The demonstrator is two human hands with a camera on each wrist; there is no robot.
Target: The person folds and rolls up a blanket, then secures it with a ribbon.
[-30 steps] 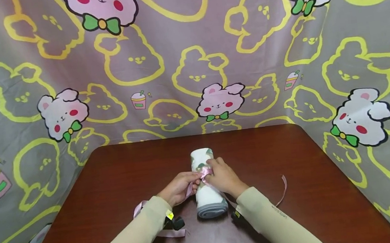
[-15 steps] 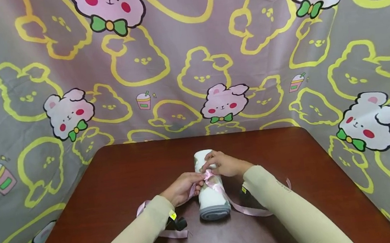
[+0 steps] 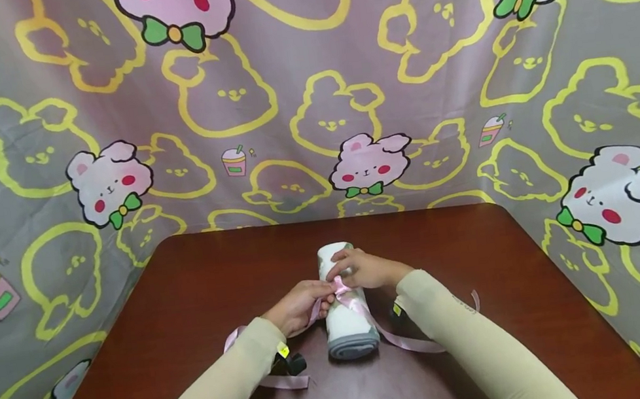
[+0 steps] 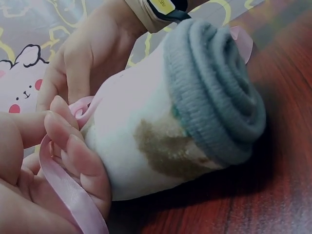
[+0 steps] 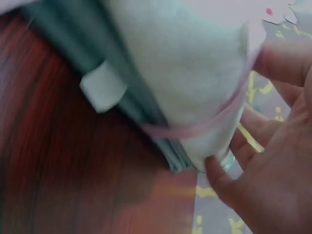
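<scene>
A rolled-up plush cloth (image 3: 346,323), white with green and brown patches and a grey edge, lies lengthwise on the table. Pink ribbon (image 3: 358,304) is wrapped around its middle and crosses on top. My left hand (image 3: 301,305) pinches the ribbon at the crossing from the left; in the left wrist view a ribbon tail (image 4: 68,190) runs through its fingers. My right hand (image 3: 371,269) reaches over from the right, its loosely bent fingers at the roll and the crossing. A white tag (image 5: 103,87) shows on the grey edge in the right wrist view.
The dark red-brown table (image 3: 232,262) bears everything. One ribbon end (image 3: 286,382) lies near my left wrist; the other tail (image 3: 410,345) runs right beneath my right sleeve. A cartoon-print curtain (image 3: 288,130) hangs at the back and sides.
My right hand has drawn back from the ribbon and shifted up and right over the roll. The right ribbon tail now lies loose on the table. My left hand keeps its pinch.
</scene>
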